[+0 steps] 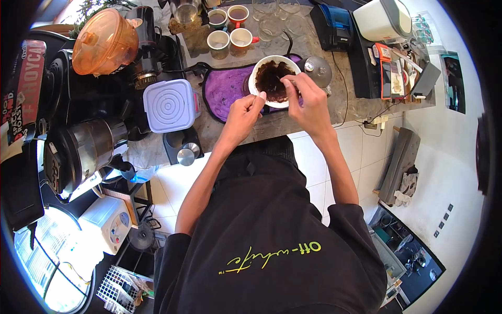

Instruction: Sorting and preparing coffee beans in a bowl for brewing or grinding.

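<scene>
A white bowl (pixel 255 89) holds a dark brown, wet-looking mass (pixel 274 80) that coats its inner wall. It stands on a purple cloth mat (pixel 225 88) with black edging. My left hand (pixel 246 112) grips the near left rim, thumb on top and fingers curled below. Over the right side of the bowl, my right hand (pixel 308 96) pinches what looks like a thin utensil between thumb and forefinger. The fingers hide most of it. Close to the bowl on the right is a rounded, greyish glass vessel (pixel 319 72).
Several cups (pixel 218 41), some with brown liquid, stand behind the mat near clear glasses (pixel 270 29). On the left are a lilac-lidded container (pixel 168 106), a black grinder (pixel 143 51) and a metal tamper (pixel 186 156). A black printer (pixel 335 29) and its cable sit at right.
</scene>
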Available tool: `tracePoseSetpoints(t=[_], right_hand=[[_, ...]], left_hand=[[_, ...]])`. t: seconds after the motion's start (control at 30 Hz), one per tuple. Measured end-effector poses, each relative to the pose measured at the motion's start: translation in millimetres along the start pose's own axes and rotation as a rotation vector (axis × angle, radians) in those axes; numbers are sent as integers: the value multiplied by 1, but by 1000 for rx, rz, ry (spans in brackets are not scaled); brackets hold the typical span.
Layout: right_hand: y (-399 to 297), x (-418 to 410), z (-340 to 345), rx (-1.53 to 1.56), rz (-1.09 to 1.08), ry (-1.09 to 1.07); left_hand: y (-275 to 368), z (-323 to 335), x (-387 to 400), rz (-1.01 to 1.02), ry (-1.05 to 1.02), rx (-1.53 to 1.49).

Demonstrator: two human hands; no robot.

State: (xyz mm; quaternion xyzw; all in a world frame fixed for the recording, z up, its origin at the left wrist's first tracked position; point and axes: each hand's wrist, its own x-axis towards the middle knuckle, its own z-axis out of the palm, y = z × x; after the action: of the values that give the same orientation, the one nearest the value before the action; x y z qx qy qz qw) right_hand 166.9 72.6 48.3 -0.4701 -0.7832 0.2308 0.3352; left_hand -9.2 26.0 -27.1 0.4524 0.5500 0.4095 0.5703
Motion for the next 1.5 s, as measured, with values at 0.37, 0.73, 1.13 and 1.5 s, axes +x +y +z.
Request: tracePoseSetpoints(t=[0.37,0.73,1.13,1.5], right_hand=[[-1,3,6,-11,-99,23],[-4,-1,2,39,-95,-57],[-7,-4,-14,16,-91,31],[-9,-8,-14,64,-49,-25]], left_hand=[[-3,-2,1,-11,-46,-13],[1,0,1,-34,-40,2],[3,1,-3,27,-4,-41],[1,-2,-3,15,12,-39]])
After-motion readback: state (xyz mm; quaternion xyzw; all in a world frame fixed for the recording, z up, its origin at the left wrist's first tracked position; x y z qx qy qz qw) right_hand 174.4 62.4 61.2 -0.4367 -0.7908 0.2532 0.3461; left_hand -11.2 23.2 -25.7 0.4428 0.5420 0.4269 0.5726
